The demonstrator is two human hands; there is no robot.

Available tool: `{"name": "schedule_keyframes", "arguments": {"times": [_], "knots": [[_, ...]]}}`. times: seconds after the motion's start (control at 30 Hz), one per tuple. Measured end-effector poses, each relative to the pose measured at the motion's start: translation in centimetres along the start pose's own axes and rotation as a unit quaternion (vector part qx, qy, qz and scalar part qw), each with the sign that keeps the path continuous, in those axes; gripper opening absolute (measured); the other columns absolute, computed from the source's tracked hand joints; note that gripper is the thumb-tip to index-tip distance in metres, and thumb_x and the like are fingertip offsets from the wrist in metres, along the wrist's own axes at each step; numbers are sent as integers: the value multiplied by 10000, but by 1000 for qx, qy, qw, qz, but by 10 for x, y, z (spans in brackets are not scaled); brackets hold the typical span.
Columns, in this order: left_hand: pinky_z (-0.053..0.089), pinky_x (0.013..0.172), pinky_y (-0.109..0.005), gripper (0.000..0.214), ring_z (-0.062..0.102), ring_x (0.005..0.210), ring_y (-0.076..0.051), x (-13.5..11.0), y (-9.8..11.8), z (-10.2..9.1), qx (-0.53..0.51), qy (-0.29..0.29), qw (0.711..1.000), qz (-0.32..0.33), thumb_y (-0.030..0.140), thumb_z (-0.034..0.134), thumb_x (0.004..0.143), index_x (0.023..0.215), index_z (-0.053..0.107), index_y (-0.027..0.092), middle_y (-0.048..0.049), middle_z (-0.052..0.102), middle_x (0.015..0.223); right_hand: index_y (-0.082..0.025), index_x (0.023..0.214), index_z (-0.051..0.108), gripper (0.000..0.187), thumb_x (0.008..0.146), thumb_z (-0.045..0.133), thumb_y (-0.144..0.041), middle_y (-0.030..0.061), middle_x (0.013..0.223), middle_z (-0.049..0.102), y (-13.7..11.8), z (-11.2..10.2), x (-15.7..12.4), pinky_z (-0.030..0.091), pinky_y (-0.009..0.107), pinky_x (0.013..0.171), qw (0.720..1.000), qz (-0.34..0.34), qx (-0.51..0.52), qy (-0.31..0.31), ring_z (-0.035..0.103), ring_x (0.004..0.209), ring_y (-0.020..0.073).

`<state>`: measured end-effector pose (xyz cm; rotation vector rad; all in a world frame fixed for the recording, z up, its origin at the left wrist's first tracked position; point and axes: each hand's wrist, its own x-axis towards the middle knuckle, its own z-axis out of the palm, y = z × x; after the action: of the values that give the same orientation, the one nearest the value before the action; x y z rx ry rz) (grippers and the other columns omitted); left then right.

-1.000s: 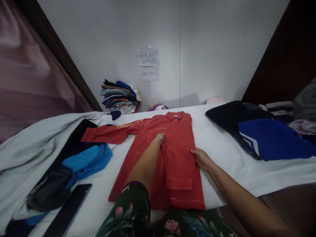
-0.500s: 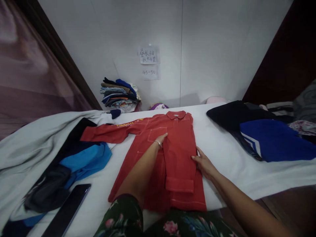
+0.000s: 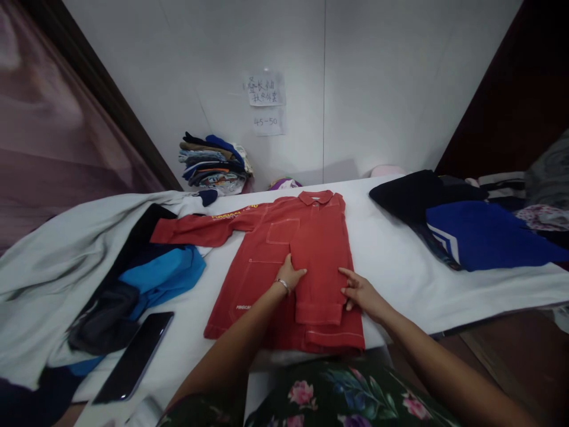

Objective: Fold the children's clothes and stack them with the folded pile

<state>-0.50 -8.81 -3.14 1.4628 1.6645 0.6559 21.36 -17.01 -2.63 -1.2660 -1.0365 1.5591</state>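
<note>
A red button-up shirt [image 3: 267,249] lies flat on the white table [image 3: 391,261], collar toward the wall. Its right sleeve is folded down over the body, while the other sleeve stretches out to the left. My left hand [image 3: 290,275] rests flat on the shirt's middle, fingers stretched out, a bracelet at the wrist. My right hand [image 3: 359,290] lies open on the shirt's right edge beside the folded sleeve's cuff. Neither hand grips the cloth.
A dark phone [image 3: 133,356] lies near the front left edge. Blue and black garments [image 3: 155,279] sit on a grey cloth at the left. Dark and blue clothes [image 3: 480,237] pile up at the right. A stack of folded clothes [image 3: 213,163] stands against the wall under paper notes [image 3: 265,90].
Both hands have slid down the shirt toward me, from the chest pocket area to near the folded cuff. The camera view tilted slightly downward.
</note>
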Motion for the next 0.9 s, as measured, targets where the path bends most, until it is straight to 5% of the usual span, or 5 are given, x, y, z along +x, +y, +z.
{"name": "schedule_keyframes", "arguments": {"times": [0.17,0.3,0.43,0.67,0.9], "knots": [[424,933,-418,567,552,1124,-297,-27,7,-4,292,35,954,56,357,551,827,1345,400,185,-171,584,1189,-209,1105,609,477,629,585,-211,-51,645,555,12,-10,-5,409,245,413,992,-27,-121,25,511,434,103],[329,1040,-411,455,397,1277,-276,-44,17,-2,328,66,923,192,370,523,843,1248,509,164,-161,423,1385,-245,980,693,331,675,571,-206,-9,694,646,11,-20,-9,481,320,657,955,-141,-256,46,576,620,164],[139,1126,-479,589,195,1388,-272,-59,25,17,316,4,899,303,507,486,846,1328,450,170,-134,268,1500,-274,1019,689,323,722,571,-233,30,945,685,-5,-22,4,468,388,846,928,-237,-282,55,609,861,215],[83,1133,-521,641,152,1404,-263,-70,13,48,346,-96,882,304,585,310,880,1390,394,207,-96,319,1486,-243,1267,545,512,775,584,-379,48,1412,438,-42,-9,86,185,442,1132,895,-319,-307,59,295,1357,239],[91,1133,-529,641,166,1400,-272,-70,11,43,341,-101,885,301,574,346,867,1397,388,217,-90,306,1493,-155,1426,303,658,867,435,-475,121,1532,168,-64,-15,188,72,464,1125,810,-248,-519,111,61,1418,259]]}}
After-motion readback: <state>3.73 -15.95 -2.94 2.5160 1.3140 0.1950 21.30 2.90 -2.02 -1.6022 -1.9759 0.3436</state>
